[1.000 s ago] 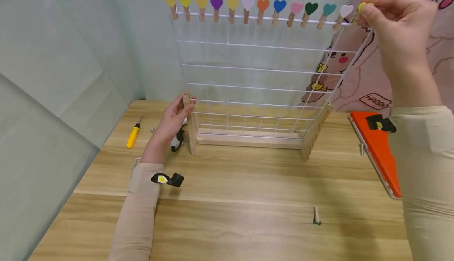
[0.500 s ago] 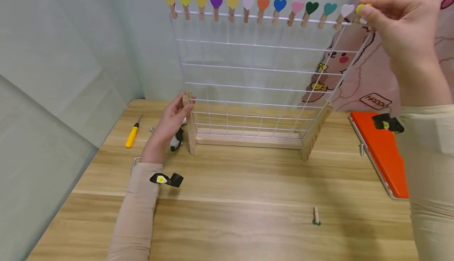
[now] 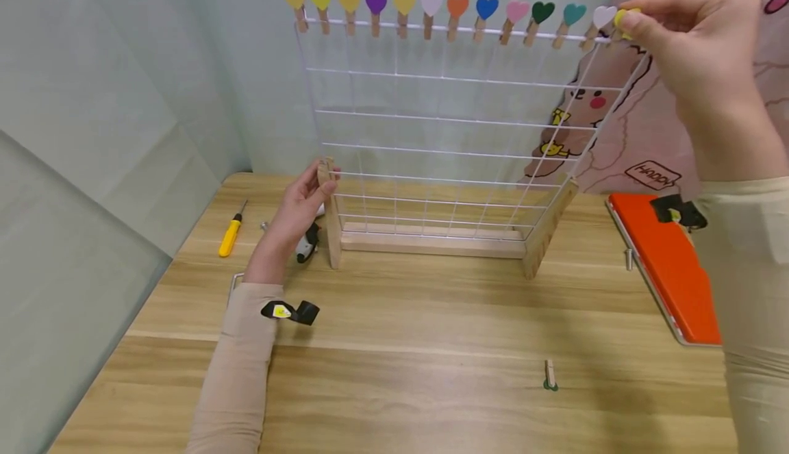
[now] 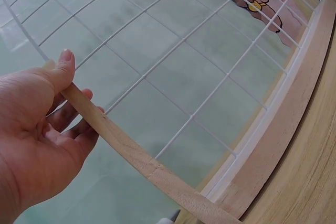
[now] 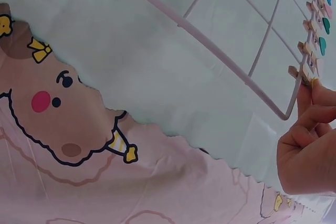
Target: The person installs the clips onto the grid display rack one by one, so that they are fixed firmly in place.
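A white wire grid (image 3: 441,120) stands upright in a wooden base (image 3: 431,245) with a side post at each end. Along its top wire sits a row of several small wooden clothespins with coloured hearts, such as a blue-heart clothespin (image 3: 486,10). At the row's right end my right hand (image 3: 709,50) pinches a yellow-heart clothespin (image 3: 622,21) between thumb and forefinger, close beside the white-heart clothespin (image 3: 604,17). My left hand (image 3: 300,200) grips the top of the left wooden post (image 3: 333,224); in the left wrist view its thumb lies over the post's edge (image 4: 126,142).
A loose clothespin (image 3: 550,374) lies on the wooden table (image 3: 401,385). To the left are a yellow screwdriver (image 3: 231,235) and a partly hidden grey-and-black tool (image 3: 306,245). At right lie an orange flat case (image 3: 666,269) and a small metal bolt (image 3: 629,259).
My right hand has shifted the yellow-heart clothespin slightly left along the top wire, closer to the white-heart one. The left hand keeps its grip on the post.
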`<move>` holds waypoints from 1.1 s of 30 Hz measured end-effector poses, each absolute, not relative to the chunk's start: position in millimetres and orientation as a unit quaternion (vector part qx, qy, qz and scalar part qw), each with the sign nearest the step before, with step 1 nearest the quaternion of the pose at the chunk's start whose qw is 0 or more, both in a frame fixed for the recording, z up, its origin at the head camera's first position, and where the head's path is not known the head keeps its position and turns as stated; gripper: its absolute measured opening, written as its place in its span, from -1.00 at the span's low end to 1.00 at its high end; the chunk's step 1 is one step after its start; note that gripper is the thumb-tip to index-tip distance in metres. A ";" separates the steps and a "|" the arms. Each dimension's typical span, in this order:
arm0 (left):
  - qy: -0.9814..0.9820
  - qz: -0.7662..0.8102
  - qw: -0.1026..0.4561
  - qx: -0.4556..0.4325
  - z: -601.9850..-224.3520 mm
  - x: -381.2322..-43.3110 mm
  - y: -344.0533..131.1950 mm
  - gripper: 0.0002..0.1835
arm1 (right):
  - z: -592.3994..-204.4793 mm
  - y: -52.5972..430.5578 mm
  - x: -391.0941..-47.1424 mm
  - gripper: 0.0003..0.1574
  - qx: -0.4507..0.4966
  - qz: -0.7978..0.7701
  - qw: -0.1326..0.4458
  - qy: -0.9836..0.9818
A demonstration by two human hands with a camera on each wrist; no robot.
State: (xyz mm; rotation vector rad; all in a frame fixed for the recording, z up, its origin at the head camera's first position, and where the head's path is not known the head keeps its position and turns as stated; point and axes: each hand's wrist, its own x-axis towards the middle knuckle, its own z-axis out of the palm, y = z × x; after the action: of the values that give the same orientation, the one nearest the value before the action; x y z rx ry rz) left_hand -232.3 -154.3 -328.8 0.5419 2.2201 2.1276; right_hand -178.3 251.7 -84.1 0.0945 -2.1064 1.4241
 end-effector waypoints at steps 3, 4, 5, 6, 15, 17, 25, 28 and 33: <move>0.711 0.681 0.009 0.175 -328.4 -231.9 -153.7 -0.42 | -84.2 253.6 -178.2 -0.63 0.041 0.536 0.282 -0.795; 0.710 0.682 0.009 0.175 -328.5 -231.8 -153.4 -0.42 | -84.5 254.4 -178.1 -0.62 0.042 0.536 0.277 -0.797; 0.710 0.682 0.010 0.176 -328.5 -231.7 -153.3 -0.42 | -84.7 255.2 -178.0 -0.62 0.043 0.534 0.272 -0.799; 0.710 0.682 0.010 0.177 -328.5 -231.6 -153.2 -0.42 | -85.2 255.8 -177.8 -0.62 0.044 0.528 0.269 -0.804; 0.710 0.681 0.012 0.178 -329.2 -230.3 -154.2 -0.42 | -90.1 255.6 -176.8 -0.58 0.050 0.499 0.273 -0.821; 0.711 0.682 0.014 0.172 -330.4 -229.7 -155.3 -0.41 | -90.5 254.8 -177.3 -0.58 0.051 0.490 0.272 -0.827; 0.710 0.683 0.009 0.171 -331.8 -231.2 -157.5 -0.41 | -101.9 258.6 -169.3 -0.55 0.082 0.469 0.332 -0.815; 0.712 0.681 0.008 0.172 -331.1 -232.1 -157.4 -0.41 | -121.9 266.0 -161.2 -0.63 0.143 0.425 0.410 -0.794; 0.716 0.676 0.010 0.173 -329.4 -233.1 -155.3 -0.42 | -179.8 279.9 -141.1 -0.71 0.214 0.371 0.393 -0.814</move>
State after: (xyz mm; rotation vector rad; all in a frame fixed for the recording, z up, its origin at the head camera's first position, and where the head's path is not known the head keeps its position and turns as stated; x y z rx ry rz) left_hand -233.1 -155.3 -329.4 0.5403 2.2355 2.1108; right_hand -141.1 279.9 -179.8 0.5431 -2.0647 0.9426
